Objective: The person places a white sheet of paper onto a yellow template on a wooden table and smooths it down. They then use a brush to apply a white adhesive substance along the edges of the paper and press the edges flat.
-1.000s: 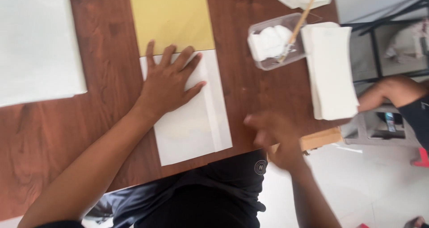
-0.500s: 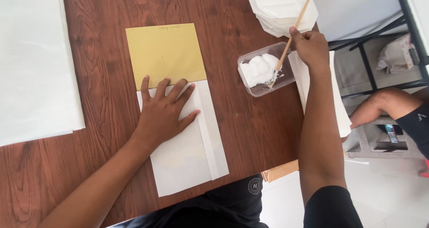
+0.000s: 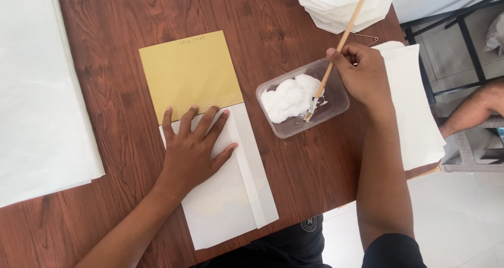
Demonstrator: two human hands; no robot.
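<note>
While the head camera looks straight down, these lines hold:

Head view, left hand [image 3: 195, 148]: lies flat, fingers spread wide, pressing on the white folded paper [image 3: 226, 189]; its fingertips reach the lower edge of the yellow card.
Head view, right hand [image 3: 362, 73]: closed around the wooden-handled brush [image 3: 338, 50], gripping it at mid-handle.
Brush tip: down inside the clear plastic tub [image 3: 303, 97], at the edge of the white paste [image 3: 289, 97].
White folded paper: on the wooden bench [image 3: 105, 68] near its front edge, a narrow flap folded along its right side.
Yellow card [image 3: 189, 73]: flat on the bench, its lower edge tucked against the top of the white paper.
Tub: just right of the card, apart from the paper.
Paper stacks: one large white stack [image 3: 42, 100] at the left, a fanned pile [image 3: 341, 5] at the top right, another sheet pile [image 3: 415, 110] under the right forearm.
Another person's arm [image 3: 472, 110]: at the far right, off the bench.
</note>
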